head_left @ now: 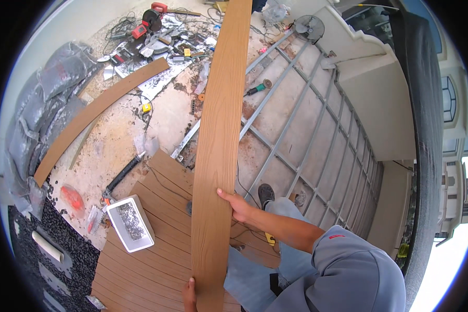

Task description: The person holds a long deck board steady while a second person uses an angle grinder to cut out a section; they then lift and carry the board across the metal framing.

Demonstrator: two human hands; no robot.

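A long brown wood-grain decking board [218,130] runs from the lower edge up past the top of the view, raised over the floor. My right hand [239,207] grips its right edge, thumb on the upper face and fingers passing out of sight beneath. Lower down, my left hand [190,296] is closed on the left edge near the close end, its thumb along the side and its other fingers mostly hidden. Under the board lies laid brown decking [156,208]. Beyond it, a grid of grey metal joists [291,125] covers the floor on the right.
A white foam box [148,242] and a black-and-orange power tool [122,177] lie left. A green angle grinder [258,87] rests among joists; a fan [309,28] stands behind. Another board [101,106], a red saw [152,21], plastic-covered bags [62,73] and black pebbles [78,255] are farther left.
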